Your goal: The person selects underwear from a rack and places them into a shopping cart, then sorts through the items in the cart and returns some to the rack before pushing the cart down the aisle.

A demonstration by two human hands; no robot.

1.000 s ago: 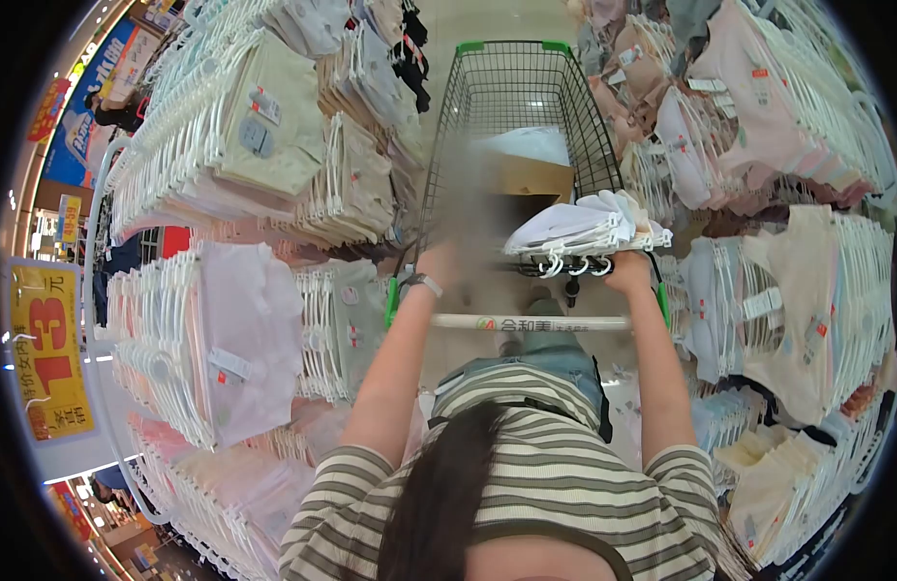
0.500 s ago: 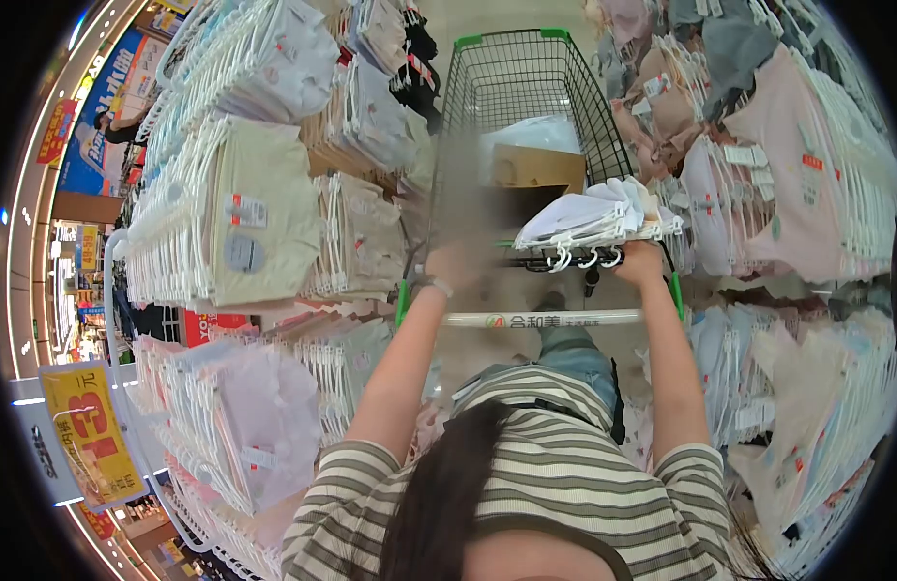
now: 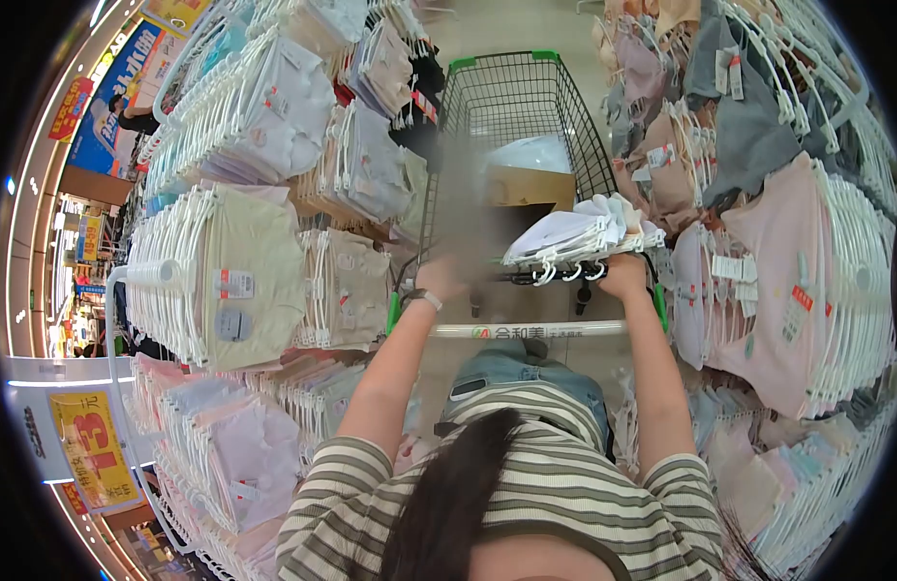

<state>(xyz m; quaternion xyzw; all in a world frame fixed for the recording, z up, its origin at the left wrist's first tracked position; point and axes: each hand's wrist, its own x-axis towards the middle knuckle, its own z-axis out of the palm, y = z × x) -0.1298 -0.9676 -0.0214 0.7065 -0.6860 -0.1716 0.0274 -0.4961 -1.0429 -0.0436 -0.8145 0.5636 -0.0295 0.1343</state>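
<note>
Both arms reach forward to a wire shopping cart (image 3: 584,126) with green corners. My left hand (image 3: 442,277), with a watch at the wrist, is at the left of the cart's near end; a grey blur hides its fingers and whatever they touch. My right hand (image 3: 623,275) is closed at the right end of the dark near rail, just beside white hangers. White garments (image 3: 579,230) on those hangers lie across the cart's near end. Farther in are an open cardboard box (image 3: 531,184) and a white plastic package (image 3: 531,153).
Racks of pale garments (image 3: 250,276) on white hangers line the left side, with a yellow price sign (image 3: 95,448). Pink garments (image 3: 782,281) and grey garments (image 3: 748,126) hang close on the right. Tiled floor (image 3: 501,24) runs ahead between the racks.
The racks on both sides have slid back toward me as the cart and I moved forward. Both hands remain at the cart's near end, and its load looks the same.
</note>
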